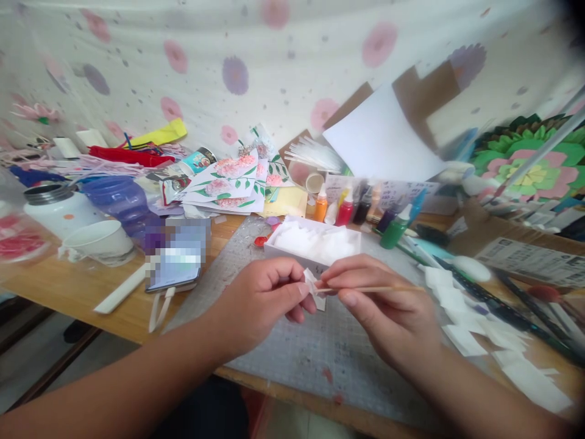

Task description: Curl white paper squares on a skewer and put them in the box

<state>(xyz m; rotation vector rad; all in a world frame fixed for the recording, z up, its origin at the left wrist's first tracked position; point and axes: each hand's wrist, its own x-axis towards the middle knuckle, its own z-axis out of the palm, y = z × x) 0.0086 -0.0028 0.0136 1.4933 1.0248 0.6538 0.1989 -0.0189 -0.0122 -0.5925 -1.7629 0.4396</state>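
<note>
Thumb and fingers of my left hand (274, 292) pinch a small piece of white paper (311, 279) above the grey cutting mat (283, 366). My right hand (379, 299) grips a thin wooden stick (379, 289), its tip against the paper near my left fingertips. Part of the paper is hidden by my fingers. Just behind both hands stands a white box (283, 253) filled with fluffy white pieces (315, 238).
Small paint bottles, one of them green (397, 228), stand behind the box. At the left are a phone (178, 259) and a white cup (98, 241). White paper pieces (464, 339) lie to the right beside a cardboard box (525, 244).
</note>
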